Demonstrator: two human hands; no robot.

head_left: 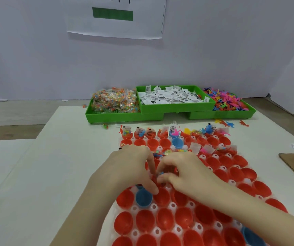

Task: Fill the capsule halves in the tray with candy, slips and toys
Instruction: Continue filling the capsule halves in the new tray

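both hands (158, 171) over tray (176, 205), capsule halves (164, 221)

Left grip (133, 167) and right grip (180, 173) meet fingertip to fingertip, fingers curled downward.

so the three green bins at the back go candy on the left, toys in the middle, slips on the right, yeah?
Not quite. In the head view the candy is on the left, but the slips fill the middle green bin and the toys are on the right.

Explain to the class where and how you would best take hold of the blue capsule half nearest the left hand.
Probably pinch the blue capsule half by its open rim, coming from above: it sits mouth-up in the tray, so only the rim stands proud. The left hand is closest.
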